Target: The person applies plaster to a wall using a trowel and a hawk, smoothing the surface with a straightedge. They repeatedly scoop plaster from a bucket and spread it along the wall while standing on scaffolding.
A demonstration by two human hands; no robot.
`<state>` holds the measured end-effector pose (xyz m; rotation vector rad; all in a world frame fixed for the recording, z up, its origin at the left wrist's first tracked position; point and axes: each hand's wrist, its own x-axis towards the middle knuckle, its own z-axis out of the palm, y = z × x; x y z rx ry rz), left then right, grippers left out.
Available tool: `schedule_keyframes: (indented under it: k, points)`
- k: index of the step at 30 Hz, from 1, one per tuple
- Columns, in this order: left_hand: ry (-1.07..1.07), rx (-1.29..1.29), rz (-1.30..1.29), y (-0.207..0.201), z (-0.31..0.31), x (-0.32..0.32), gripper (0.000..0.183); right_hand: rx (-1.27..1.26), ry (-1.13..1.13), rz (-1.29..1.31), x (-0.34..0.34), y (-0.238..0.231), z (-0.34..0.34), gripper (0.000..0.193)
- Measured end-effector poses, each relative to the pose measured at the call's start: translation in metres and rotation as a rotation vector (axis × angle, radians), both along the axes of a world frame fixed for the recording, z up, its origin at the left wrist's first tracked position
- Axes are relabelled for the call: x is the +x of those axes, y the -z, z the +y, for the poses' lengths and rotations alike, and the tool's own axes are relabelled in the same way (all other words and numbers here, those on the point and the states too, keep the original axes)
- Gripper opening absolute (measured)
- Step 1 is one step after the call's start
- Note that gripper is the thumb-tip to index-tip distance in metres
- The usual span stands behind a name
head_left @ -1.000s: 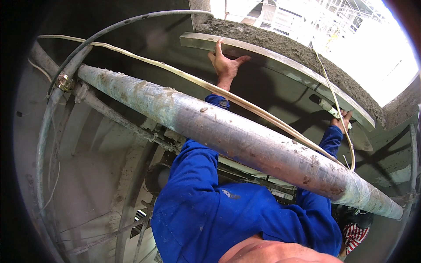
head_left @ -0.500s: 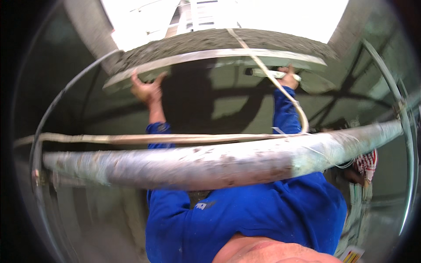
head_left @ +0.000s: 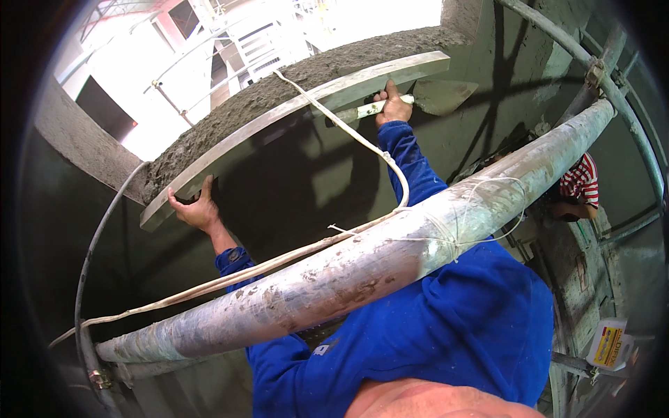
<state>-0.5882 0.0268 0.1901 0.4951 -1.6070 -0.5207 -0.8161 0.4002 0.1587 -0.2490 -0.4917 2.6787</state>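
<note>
A long pale metal straightedge (head_left: 279, 120) lies against the rough wet mortar edge (head_left: 223, 115) of the wall opening, slanting up to the right. My left hand (head_left: 200, 210) holds its lower edge near the left end, thumb and a finger pressed to the bar. In my right hand (head_left: 394, 109) is a trowel (head_left: 443, 96), gripped by its white-wrapped handle, the grey blade pointing right. A raised finger of that hand touches the straightedge's underside near its right end. The smooth grey wall (head_left: 293, 184) lies below the bar.
A thick mortar-stained pipe (head_left: 313, 279) crosses before my chest. A pale cable (head_left: 348, 132) runs along it and over the straightedge. Scaffold tubes (head_left: 550, 35) stand right. A person in a striped red-and-white top (head_left: 580, 177) is lower right, above a white jug (head_left: 608, 345).
The view has turned, so the straightedge and pipe now slope up to the right instead of lying nearly level. Both hands keep their places at the bar; the trowel stays in my right hand.
</note>
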Motion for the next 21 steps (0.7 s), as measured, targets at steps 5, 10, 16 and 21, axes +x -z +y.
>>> schedule_keyframes:
  k: [5,10,16,21]
  points:
    - [-0.037,0.009,-0.029,-0.003,0.004,0.001,0.090,0.032,-0.004,-0.027,0.001,-0.002,0.001,0.039]
    - [0.110,0.102,0.042,-0.004,0.009,0.002,0.091,0.016,-0.005,-0.009,0.005,-0.005,0.000,0.037]
    - [0.018,0.037,-0.025,-0.004,0.006,0.002,0.089,0.016,0.028,-0.013,0.011,-0.010,-0.002,0.023]
    - [-0.002,-0.032,-0.007,-0.001,0.002,0.001,0.089,0.029,0.044,-0.028,0.012,-0.014,-0.003,0.021]
